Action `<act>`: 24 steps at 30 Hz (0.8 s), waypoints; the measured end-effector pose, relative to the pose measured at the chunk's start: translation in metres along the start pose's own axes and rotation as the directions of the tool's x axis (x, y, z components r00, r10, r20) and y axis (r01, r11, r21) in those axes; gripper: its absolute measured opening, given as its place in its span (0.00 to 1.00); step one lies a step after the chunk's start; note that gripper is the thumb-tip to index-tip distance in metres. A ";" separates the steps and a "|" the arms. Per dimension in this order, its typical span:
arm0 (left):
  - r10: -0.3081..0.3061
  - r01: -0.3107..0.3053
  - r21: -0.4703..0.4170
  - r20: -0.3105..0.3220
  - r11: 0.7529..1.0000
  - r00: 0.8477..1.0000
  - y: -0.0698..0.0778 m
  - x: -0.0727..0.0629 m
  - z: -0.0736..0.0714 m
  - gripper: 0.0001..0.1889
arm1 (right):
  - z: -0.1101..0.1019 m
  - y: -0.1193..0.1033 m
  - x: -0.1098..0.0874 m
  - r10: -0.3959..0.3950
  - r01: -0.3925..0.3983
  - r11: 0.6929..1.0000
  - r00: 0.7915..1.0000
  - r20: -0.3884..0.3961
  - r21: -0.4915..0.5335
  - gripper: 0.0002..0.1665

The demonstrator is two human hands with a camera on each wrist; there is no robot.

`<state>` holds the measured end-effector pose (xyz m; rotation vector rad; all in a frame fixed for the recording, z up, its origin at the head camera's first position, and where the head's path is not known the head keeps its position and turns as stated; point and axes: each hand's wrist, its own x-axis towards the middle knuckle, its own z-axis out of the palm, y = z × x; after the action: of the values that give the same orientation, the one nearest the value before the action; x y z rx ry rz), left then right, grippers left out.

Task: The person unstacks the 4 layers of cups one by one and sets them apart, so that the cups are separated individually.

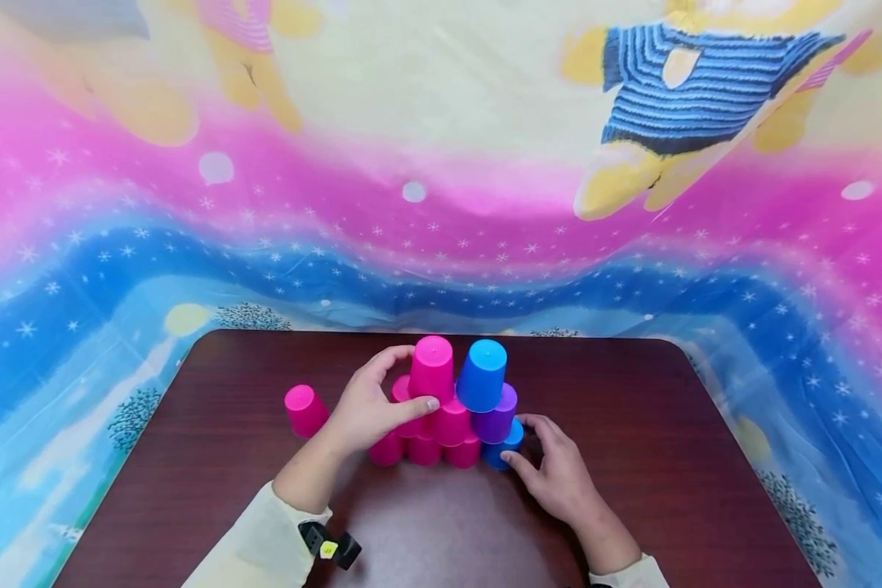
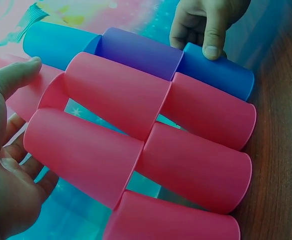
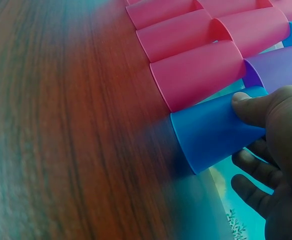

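Upside-down plastic cups stand stacked in three tiers on the table. On the top tier, a pink cup [image 1: 432, 371] sits left of a blue cup [image 1: 483, 377]. My left hand [image 1: 367, 406] holds that pink cup, thumb in front and fingers at its far left side. Below are pink cups [image 2: 118, 92] and a purple cup [image 1: 494, 420] in the middle tier. Several pink cups [image 3: 198, 75] and a lower blue cup [image 3: 218, 130] form the bottom tier. My right hand [image 1: 554, 469] holds the lower blue cup at the right end, thumb near its upper edge.
A single pink cup [image 1: 305, 411] stands apart on the table, left of the stack and close to my left forearm. The dark brown wooden table [image 1: 669, 474] has rounded back corners. A printed cloth [image 1: 441, 229] hangs behind it.
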<state>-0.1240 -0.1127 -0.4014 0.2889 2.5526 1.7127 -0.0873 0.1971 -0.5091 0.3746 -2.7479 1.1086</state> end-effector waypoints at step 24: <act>-0.007 0.007 0.002 -0.050 1.000 0.999 -0.005 -0.006 -0.017 0.44 | -0.001 0.000 0.000 0.005 -0.005 1.000 1.000 0.000 0.007 0.33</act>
<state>-0.1210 -0.1314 -0.4002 0.2397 2.5875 1.7366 -0.0872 0.1977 -0.5083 0.3688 -2.7473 1.1190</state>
